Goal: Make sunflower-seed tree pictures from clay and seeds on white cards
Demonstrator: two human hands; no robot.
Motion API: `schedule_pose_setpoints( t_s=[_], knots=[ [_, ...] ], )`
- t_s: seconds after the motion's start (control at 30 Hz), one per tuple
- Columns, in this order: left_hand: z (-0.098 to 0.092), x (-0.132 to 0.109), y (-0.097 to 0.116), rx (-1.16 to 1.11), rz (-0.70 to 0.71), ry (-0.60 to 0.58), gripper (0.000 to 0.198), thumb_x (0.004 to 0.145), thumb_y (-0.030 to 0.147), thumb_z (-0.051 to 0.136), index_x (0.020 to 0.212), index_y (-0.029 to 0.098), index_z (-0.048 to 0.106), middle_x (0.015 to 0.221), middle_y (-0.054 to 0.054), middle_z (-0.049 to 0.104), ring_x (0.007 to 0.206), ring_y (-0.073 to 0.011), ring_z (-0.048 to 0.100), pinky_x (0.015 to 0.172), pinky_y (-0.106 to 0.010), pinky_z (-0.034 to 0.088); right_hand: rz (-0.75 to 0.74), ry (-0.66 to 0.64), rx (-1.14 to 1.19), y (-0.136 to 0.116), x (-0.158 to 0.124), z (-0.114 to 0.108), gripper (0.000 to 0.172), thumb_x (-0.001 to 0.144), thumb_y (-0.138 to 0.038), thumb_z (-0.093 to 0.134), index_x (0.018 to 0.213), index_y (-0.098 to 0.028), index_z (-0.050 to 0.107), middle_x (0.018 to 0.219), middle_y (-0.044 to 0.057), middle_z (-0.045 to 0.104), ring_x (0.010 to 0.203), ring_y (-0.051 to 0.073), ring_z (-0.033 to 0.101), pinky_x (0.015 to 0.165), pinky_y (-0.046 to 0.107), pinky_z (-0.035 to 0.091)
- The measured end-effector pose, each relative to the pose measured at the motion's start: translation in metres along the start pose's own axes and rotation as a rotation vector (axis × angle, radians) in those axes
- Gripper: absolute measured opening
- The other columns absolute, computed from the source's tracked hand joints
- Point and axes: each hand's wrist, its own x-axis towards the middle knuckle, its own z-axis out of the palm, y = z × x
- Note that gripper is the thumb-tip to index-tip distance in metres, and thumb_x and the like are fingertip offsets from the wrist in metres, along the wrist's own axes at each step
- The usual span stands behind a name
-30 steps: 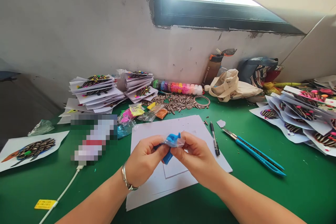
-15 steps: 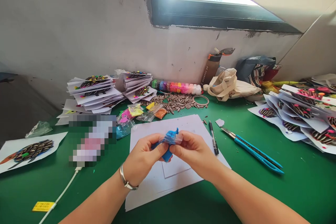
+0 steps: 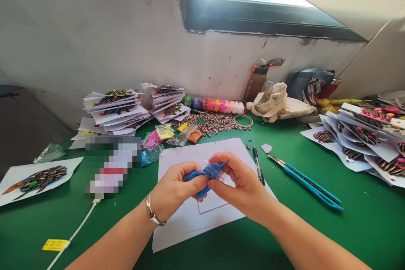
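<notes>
Over the white paper (image 3: 172, 223), a small clear plastic bag of blue clay (image 3: 214, 171) is held up between both hands. My left hand (image 3: 179, 183) is closed on its left and lower part, with the thumb pressed on top. The thumb and fingers of my right hand (image 3: 238, 183) pinch the crumpled upper right side of the bag. Some of the blue is covered by my fingers. A smaller white sheet (image 3: 215, 205) lies beneath on the bigger paper.
A pen (image 3: 257, 164) and a blue utility knife (image 3: 310, 185) with its blade out lie right of the paper. Behind are small clay bags (image 3: 164, 131) and loose sunflower seeds (image 3: 215, 123). Stacked seed pictures stand left (image 3: 117, 112) and right (image 3: 354, 135).
My right fingers have lifted and spread a little along the bag, and its blue top has turned toward the right. My left hand keeps its hold. The view has shifted slightly.
</notes>
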Motion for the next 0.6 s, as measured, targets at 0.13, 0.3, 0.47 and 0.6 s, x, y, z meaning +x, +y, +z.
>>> schedule_pose_setpoints(
  t_s=[0.13,0.3,0.47,0.6],
  knots=[
    [0.0011,0.0025,-0.0012,-0.066,-0.036,0.014,0.033,0.068,0.04,0.077,0.08,0.014,0.061,0.066,0.0,0.062,0.062,-0.0131,0.057,0.06,-0.027,0.047,0.02,0.009,0.013,-0.0018,0.0023,-0.0011,0.024,0.077,-0.011,0.059,0.095,-0.025,0.053,0.086,-0.001,0.056,0.078,0.013,0.054,0.072,0.028,0.047],
    [-0.0005,0.0032,-0.0017,-0.027,0.028,0.056,0.031,0.071,0.04,0.075,0.081,0.014,0.061,0.062,0.001,0.059,0.057,-0.0097,0.05,0.055,-0.023,0.042,0.082,-0.002,0.023,0.0008,0.0042,-0.0031,0.027,0.075,-0.009,0.059,0.096,-0.024,0.054,0.087,-0.002,0.057,0.074,0.012,0.053,0.072,0.028,0.046],
    [-0.003,0.0045,-0.0049,0.027,0.062,0.089,0.034,0.079,0.048,0.065,0.08,0.015,0.059,0.058,0.003,0.054,0.051,-0.0089,0.048,0.05,-0.022,0.038,0.176,0.014,0.119,0.0037,0.0057,0.0005,0.027,0.076,-0.016,0.062,0.101,-0.024,0.059,0.091,0.001,0.06,0.079,0.014,0.053,0.071,0.03,0.045],
    [-0.0011,0.005,-0.005,0.095,0.055,0.121,0.038,0.078,0.053,0.063,0.078,0.015,0.056,0.055,0.005,0.049,0.048,-0.008,0.044,0.047,-0.021,0.037,0.211,-0.048,0.179,-0.0011,0.0048,0.0038,0.021,0.075,-0.013,0.06,0.093,-0.023,0.058,0.086,-0.001,0.058,0.075,0.013,0.053,0.069,0.028,0.044]
  ],
)
